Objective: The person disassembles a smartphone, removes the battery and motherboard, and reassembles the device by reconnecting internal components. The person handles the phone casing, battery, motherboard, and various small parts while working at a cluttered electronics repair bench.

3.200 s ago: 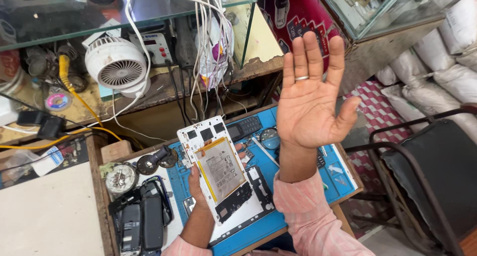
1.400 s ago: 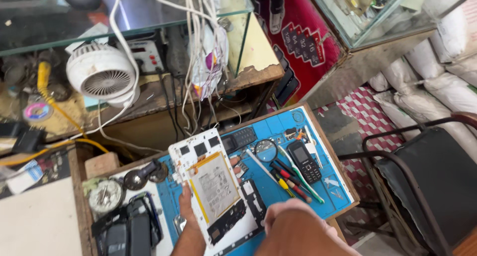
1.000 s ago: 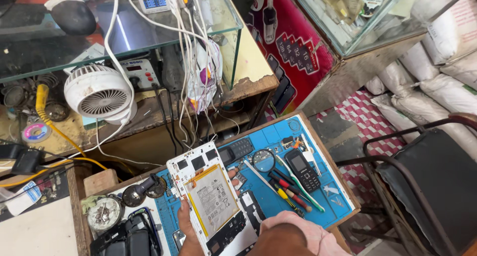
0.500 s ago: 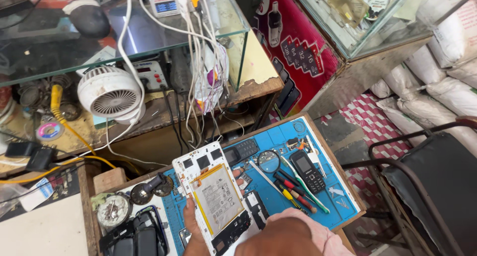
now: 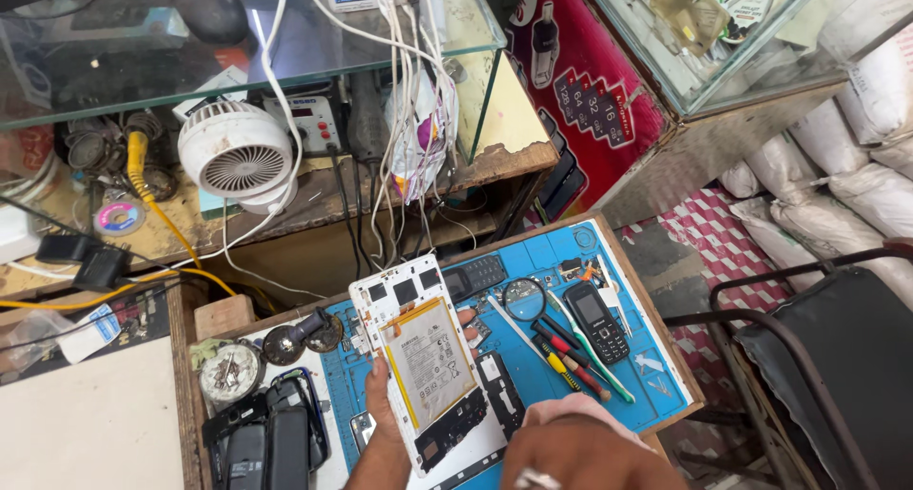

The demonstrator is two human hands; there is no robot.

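Observation:
My left hand (image 5: 378, 421) holds an opened white tablet (image 5: 426, 359) from below. Its back cover is off, so the pale battery and dark circuit boards show. My thumb lies on its left edge, and two fingertips show at its right edge. The tablet hangs tilted over a blue work mat (image 5: 656, 376). My right hand (image 5: 590, 457) is at the bottom edge, just right of the tablet, back side up with a ring on one finger. Its fingers are out of sight and it has a pink sleeve.
On the mat lie a black keypad phone (image 5: 595, 321), a magnifier (image 5: 523, 298) and screwdrivers (image 5: 563, 359). Black phones (image 5: 268, 444) lie at the left. A white fan (image 5: 238, 157) and hanging cables (image 5: 411, 119) are behind, under a glass counter. A dark chair (image 5: 837, 357) stands to the right.
My right hand, raised with an open palm at first, has dropped to the bottom edge beside the tablet. My left hand has kept hold of the tablet. The view has shifted slightly.

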